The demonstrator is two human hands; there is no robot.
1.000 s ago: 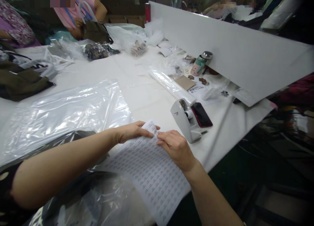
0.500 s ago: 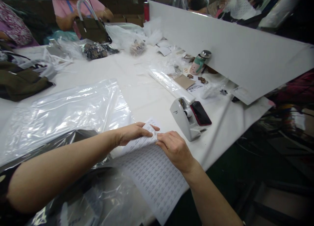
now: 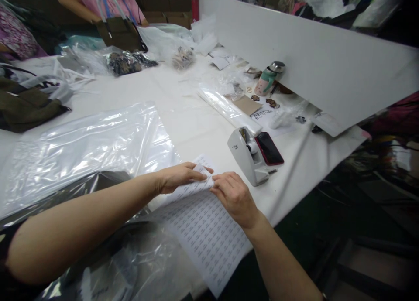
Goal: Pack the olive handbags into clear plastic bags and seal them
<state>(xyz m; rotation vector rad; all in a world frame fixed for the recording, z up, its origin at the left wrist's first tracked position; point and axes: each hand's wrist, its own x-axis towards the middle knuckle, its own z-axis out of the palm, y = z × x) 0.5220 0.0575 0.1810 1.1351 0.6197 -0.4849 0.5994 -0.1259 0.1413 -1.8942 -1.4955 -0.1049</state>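
A white sheet of small printed labels lies in front of me on the white table, hanging over its near edge. My left hand pinches the sheet's far corner, which curls up under its fingers. My right hand rests on the sheet right beside it, fingertips closed at the same curled edge. Whether a single label is between the fingers is too small to tell.
A white tape dispenser with a red phone stands just right of my hands. Clear plastic bags cover the left. A white board leans along the right. A small bottle and other people's arms with a bag are farther back.
The far corner of the label sheet has been bent up and curled over between my fingers; both hands have stayed almost in place.
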